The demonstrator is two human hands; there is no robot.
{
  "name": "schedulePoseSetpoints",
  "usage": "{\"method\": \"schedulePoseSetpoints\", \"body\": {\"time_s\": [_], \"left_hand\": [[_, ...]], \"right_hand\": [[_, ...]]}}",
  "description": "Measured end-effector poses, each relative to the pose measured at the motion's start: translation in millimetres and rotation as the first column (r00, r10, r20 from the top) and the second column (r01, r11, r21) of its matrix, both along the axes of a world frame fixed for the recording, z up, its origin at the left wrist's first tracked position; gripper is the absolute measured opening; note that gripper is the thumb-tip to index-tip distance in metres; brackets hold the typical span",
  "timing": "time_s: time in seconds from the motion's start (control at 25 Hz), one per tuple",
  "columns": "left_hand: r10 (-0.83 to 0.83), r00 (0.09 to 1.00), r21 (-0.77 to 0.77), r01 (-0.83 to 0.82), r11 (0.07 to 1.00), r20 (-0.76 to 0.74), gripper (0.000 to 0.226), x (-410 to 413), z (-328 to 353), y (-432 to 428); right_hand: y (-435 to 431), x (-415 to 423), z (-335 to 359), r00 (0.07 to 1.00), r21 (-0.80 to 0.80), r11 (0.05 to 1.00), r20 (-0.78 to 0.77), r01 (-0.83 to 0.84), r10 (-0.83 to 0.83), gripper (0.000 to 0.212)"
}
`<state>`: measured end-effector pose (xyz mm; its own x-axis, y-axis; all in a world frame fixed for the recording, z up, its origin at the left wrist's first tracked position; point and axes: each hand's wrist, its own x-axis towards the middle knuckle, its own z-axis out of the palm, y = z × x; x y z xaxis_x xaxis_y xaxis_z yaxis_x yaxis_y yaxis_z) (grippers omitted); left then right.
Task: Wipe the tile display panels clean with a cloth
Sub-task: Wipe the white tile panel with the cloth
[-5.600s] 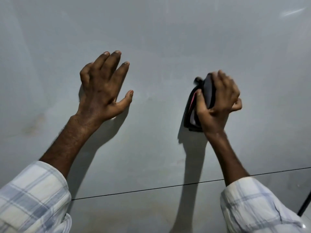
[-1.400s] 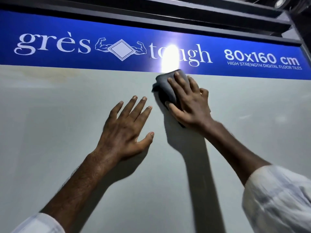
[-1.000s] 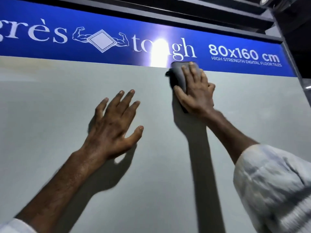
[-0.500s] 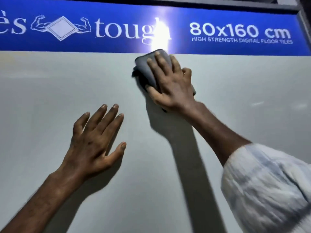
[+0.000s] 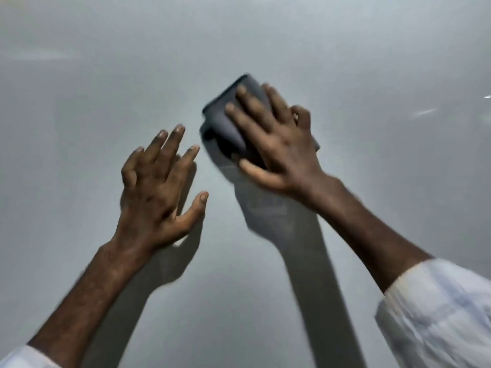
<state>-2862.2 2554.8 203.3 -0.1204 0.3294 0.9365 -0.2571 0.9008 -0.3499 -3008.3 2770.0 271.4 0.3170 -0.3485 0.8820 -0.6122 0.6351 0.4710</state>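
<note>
Head view, 1 of 1: pale grey tile panel [image 5: 345, 49] fills the frame, glossy, w/ faint light streaks at the right edge. Right hand [image 5: 279, 152] lies flat on a folded dark grey cloth [image 5: 228, 120], fingers straight and spread, pressing it against the panel; cloth sits upper centre, just right of the left hand [image 5: 156, 187]. Left hand's grip holds nothing, fingers apart, palm toward the panel; white sleeve [image 5: 438, 309] on the right forearm, frame somewhat blurred.

left hand [image 5: 156, 192]: bare, forearm bare, white cuff edge at frame corner | right hand [image 5: 279, 147]: bare, forearm bare | right sleeve [image 5: 438, 312]: white, faint pale-blue check, creased, pushed up
</note>
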Motion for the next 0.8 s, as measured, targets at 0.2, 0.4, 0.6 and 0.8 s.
{"method": "schedulePoseSetpoints", "body": {"time_s": [0.2,0.4,0.6,0.8], "left_hand": [[0.047,0.997,-0.09,-0.042,0.995,0.062,0.068,6,-57,-15],[0.055,0.996,-0.077,-0.049,0.996,0.074,0.07,1,-55,-15],[-0.007,0.984,-0.038,0.014,0.999,0.178,0.067,19,-88,-14],[-0.013,0.972,0.017,0.01,1.0,0.235,0.07,26,-162,-18]], "right_hand": [[52,-22,-63,0.999,-0.065,0.998,0.042,0.017,-0.014,0.065],[-8,14,-68,0.982,-0.257,0.965,0.19,0.05,0.0,0.076],[45,1,-175,0.988,-0.013,0.998,0.143,0.053,-0.051,0.066],[2,24,-153,0.946,-0.318,0.937,0.323,0.147,-0.039,0.075]]}}
